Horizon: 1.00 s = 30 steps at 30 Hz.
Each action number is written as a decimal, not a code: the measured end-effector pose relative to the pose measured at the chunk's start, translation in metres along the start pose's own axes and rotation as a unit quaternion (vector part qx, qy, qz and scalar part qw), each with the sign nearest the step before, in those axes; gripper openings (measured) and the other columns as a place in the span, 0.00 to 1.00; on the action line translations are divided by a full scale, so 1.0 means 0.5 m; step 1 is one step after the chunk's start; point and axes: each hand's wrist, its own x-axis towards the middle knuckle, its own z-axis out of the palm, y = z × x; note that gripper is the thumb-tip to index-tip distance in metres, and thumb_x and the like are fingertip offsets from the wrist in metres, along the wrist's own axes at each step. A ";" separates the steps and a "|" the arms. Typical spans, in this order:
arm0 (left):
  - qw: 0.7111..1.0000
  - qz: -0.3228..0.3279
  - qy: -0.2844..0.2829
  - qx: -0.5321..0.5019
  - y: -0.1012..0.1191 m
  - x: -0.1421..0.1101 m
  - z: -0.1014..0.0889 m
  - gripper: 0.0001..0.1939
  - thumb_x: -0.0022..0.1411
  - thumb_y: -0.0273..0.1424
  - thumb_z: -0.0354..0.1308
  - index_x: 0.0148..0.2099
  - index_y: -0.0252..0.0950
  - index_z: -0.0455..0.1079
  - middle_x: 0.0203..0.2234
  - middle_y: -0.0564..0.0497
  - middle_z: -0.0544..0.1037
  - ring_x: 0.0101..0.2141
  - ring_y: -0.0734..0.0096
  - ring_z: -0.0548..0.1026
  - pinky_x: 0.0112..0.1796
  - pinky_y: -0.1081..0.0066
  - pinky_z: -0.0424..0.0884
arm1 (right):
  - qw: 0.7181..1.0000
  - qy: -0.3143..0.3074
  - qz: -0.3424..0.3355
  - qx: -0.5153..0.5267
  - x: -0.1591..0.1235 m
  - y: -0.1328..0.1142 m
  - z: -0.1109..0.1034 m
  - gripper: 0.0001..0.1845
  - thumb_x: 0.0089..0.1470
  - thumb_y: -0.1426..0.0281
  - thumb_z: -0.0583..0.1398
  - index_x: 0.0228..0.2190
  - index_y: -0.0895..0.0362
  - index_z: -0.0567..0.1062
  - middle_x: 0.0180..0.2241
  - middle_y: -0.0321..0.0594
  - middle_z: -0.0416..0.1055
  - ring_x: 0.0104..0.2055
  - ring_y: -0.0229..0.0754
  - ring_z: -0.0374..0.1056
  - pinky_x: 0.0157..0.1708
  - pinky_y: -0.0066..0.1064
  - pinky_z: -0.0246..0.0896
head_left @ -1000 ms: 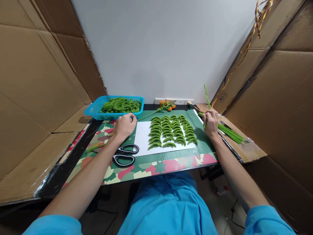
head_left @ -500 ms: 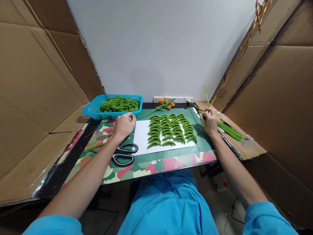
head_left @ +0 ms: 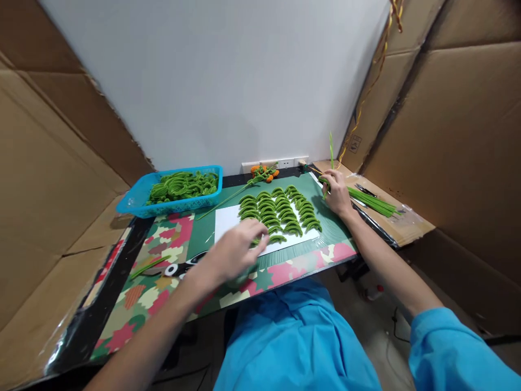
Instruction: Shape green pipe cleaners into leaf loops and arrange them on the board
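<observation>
My right hand (head_left: 336,191) is closed around a straight green pipe cleaner (head_left: 330,146) that sticks up from my fingers, at the right edge of the green mat. Beside it lies a bundle of green pipe cleaners (head_left: 372,199). My left hand (head_left: 234,251) is blurred and hovers over the near left corner of the white sheet (head_left: 228,220), fingers loosely curled; nothing shows in it. Rows of bent green pipe-cleaner pieces (head_left: 280,212) lie on the sheet. Black-handled scissors (head_left: 183,266) rest just left of my left hand.
A blue basket (head_left: 134,200) of curled green pieces stands at the back left. An orange-flowered stem (head_left: 260,175) lies at the back by the wall sockets. Cardboard walls close in both sides. A loose green piece (head_left: 148,266) lies on the patterned mat.
My left hand has left the spot by the blue basket and swung toward me and to the right, over the sheet's near corner. The view has turned left. My right hand stays put.
</observation>
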 end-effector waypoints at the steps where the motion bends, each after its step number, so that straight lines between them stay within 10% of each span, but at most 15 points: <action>1: 0.999 0.030 -0.031 0.016 0.024 -0.008 0.016 0.12 0.76 0.35 0.52 0.46 0.37 0.75 0.42 0.48 0.79 0.44 0.61 0.77 0.47 0.64 0.72 | 1.000 -0.002 0.003 -0.001 0.001 -0.001 0.001 0.16 0.60 0.79 0.56 0.46 0.53 0.77 0.52 0.52 0.72 0.58 0.58 0.67 0.59 0.54 0.69; 11: 0.970 -0.026 -0.018 0.242 0.098 -0.015 0.137 0.16 0.77 0.30 0.49 0.61 0.30 0.68 0.52 0.36 0.76 0.52 0.49 0.74 0.52 0.53 0.72 | 1.000 0.001 0.026 0.014 0.007 0.010 -0.005 0.14 0.61 0.80 0.57 0.40 0.53 0.79 0.50 0.52 0.73 0.56 0.58 0.68 0.58 0.55 0.70; 30: 0.974 -0.063 0.027 0.214 0.139 -0.040 0.173 0.22 0.76 0.31 0.51 0.68 0.30 0.65 0.61 0.35 0.75 0.60 0.48 0.72 0.59 0.51 0.70 | 0.998 0.010 0.055 0.028 0.003 0.019 -0.012 0.11 0.61 0.78 0.58 0.36 0.53 0.80 0.48 0.51 0.72 0.54 0.57 0.67 0.54 0.52 0.70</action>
